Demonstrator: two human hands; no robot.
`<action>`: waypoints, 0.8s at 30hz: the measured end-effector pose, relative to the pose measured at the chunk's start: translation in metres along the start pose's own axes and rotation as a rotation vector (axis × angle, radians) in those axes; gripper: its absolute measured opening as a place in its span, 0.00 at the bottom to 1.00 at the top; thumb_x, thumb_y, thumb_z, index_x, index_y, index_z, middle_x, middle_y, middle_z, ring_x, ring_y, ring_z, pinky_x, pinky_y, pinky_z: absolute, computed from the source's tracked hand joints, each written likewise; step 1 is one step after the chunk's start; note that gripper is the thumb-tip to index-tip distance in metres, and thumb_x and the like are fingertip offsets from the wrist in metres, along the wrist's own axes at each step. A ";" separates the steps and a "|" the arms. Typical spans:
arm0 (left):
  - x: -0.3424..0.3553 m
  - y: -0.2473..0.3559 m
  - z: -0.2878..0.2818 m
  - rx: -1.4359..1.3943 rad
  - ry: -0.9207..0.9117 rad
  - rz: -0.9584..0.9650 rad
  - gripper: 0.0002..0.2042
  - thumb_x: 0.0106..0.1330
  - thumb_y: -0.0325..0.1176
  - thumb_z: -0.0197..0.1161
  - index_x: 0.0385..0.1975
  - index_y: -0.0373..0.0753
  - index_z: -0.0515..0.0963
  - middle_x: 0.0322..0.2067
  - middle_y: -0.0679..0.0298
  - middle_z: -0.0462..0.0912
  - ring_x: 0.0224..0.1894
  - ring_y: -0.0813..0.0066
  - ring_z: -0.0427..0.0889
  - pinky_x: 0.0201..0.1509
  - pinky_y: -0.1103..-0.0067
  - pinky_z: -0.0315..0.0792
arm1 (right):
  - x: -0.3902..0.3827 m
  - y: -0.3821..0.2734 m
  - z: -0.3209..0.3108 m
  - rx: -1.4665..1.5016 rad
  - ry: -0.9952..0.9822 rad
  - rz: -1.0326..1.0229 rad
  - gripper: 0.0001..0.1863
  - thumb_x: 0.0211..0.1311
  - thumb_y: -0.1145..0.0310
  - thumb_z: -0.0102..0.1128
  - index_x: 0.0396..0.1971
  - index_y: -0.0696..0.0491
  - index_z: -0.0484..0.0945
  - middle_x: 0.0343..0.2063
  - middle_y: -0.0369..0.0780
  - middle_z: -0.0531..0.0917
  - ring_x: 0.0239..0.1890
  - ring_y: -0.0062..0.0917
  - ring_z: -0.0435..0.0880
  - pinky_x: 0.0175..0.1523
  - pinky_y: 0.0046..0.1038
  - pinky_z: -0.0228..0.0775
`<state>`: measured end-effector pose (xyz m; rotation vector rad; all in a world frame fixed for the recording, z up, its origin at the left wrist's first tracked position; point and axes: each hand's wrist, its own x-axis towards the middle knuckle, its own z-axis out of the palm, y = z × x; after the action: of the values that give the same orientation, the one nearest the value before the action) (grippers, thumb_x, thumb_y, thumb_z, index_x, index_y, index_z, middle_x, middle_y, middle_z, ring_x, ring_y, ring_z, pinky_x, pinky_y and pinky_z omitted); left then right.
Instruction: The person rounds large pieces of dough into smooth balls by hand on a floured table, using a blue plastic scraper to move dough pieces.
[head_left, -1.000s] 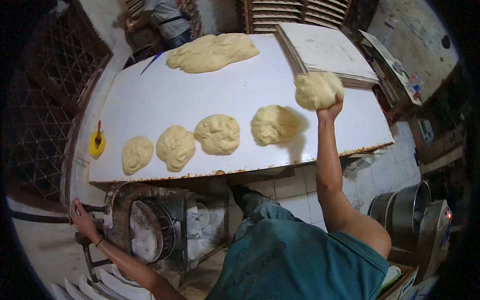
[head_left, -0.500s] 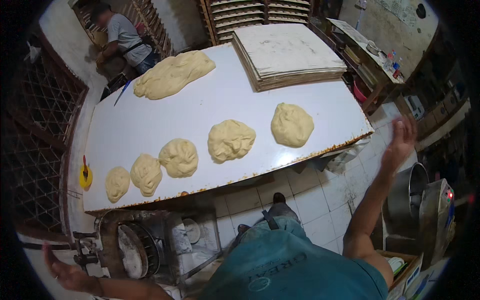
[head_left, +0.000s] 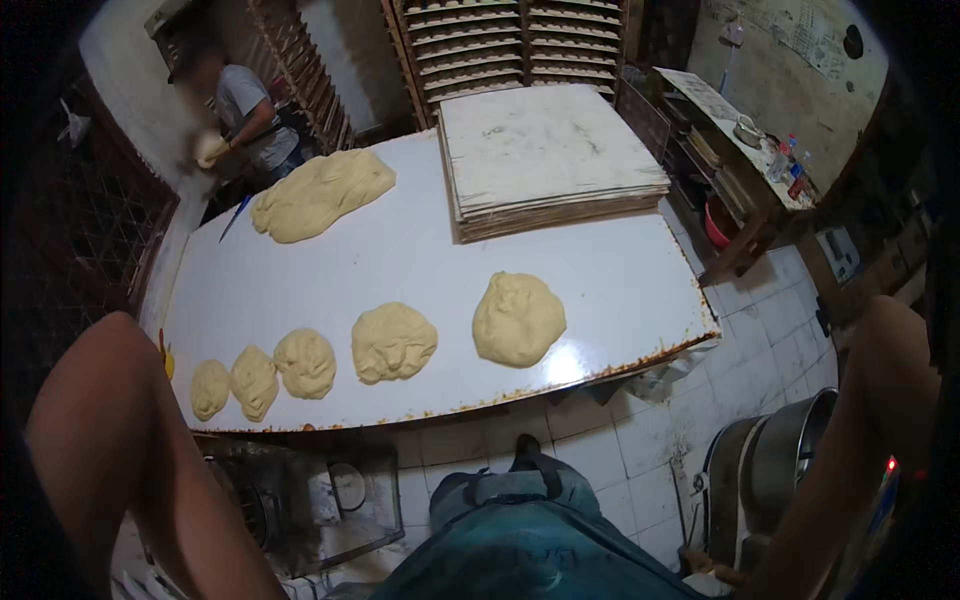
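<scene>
Both my hands are out of sight. My left arm [head_left: 90, 430] and my right arm [head_left: 870, 420] are bent sharply, elbows raised at either side of the head view. On the white table [head_left: 420, 235] before me lies a row of pale dough lumps: a large round one [head_left: 517, 320] at the right, a wrinkled one [head_left: 394, 342] beside it, and smaller lumps [head_left: 305, 363] toward the left. A long, thick mass of dough [head_left: 320, 195] rests at the far left. Neither arm touches the dough.
A stack of floury boards [head_left: 550, 145] covers the table's far right. Behind stand racks [head_left: 470, 50] of loaded trays. A co-worker [head_left: 250, 110] stands at the far left. A metal bowl [head_left: 790, 455] is low on the right; a blue knife [head_left: 235, 218] lies near the long dough.
My arms have swung up from outstretched to bent, and my hands have left the view. The view has shifted, so the table sits lower. The co-worker's arms have moved.
</scene>
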<state>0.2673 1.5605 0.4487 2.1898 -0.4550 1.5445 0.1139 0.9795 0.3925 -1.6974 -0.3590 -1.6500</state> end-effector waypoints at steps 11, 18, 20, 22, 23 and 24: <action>-0.018 0.041 0.075 -0.064 -0.134 -0.115 0.18 0.62 0.34 0.52 0.50 0.34 0.70 0.49 0.53 0.73 0.53 0.64 0.71 0.58 0.69 0.64 | -0.168 0.097 -0.012 -0.355 -0.228 0.945 0.21 0.64 0.60 0.48 0.55 0.51 0.65 0.55 0.42 0.68 0.57 0.35 0.66 0.61 0.40 0.56; -0.067 0.031 0.155 -0.132 -0.296 -0.221 0.18 0.60 0.34 0.54 0.48 0.34 0.70 0.48 0.53 0.73 0.52 0.64 0.71 0.57 0.68 0.64 | -0.165 0.135 0.027 -0.317 -0.268 0.947 0.22 0.64 0.60 0.49 0.55 0.51 0.65 0.55 0.43 0.68 0.56 0.35 0.66 0.60 0.40 0.57; -0.084 0.021 0.167 -0.154 -0.356 -0.266 0.18 0.59 0.34 0.55 0.48 0.34 0.70 0.47 0.53 0.74 0.52 0.64 0.72 0.57 0.68 0.64 | -0.131 0.155 0.045 -0.302 -0.225 0.811 0.22 0.63 0.60 0.50 0.55 0.51 0.65 0.55 0.43 0.67 0.56 0.35 0.66 0.60 0.41 0.57; -0.101 0.007 0.178 -0.171 -0.471 -0.311 0.18 0.59 0.34 0.55 0.48 0.34 0.71 0.47 0.53 0.74 0.52 0.63 0.72 0.57 0.68 0.64 | -0.086 0.171 0.067 -0.297 -0.181 0.653 0.22 0.63 0.60 0.50 0.55 0.51 0.65 0.56 0.44 0.67 0.56 0.35 0.66 0.60 0.41 0.57; -0.122 -0.001 0.213 -0.284 -0.525 -0.358 0.18 0.58 0.34 0.56 0.48 0.34 0.71 0.47 0.53 0.74 0.52 0.63 0.72 0.57 0.67 0.65 | -0.052 0.163 0.064 -0.368 -0.158 0.539 0.22 0.63 0.60 0.50 0.55 0.51 0.65 0.56 0.44 0.67 0.56 0.35 0.66 0.59 0.41 0.57; -0.132 -0.006 0.231 -0.311 -0.554 -0.375 0.18 0.58 0.34 0.56 0.47 0.34 0.71 0.47 0.53 0.74 0.51 0.63 0.72 0.57 0.67 0.65 | -0.024 0.156 0.069 -0.359 -0.123 0.426 0.22 0.63 0.60 0.50 0.55 0.51 0.65 0.56 0.44 0.67 0.56 0.35 0.66 0.59 0.41 0.58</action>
<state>0.4129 1.4509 0.2552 2.2627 -0.3837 0.6190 0.2639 0.9239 0.3287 -1.9756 0.2477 -1.3506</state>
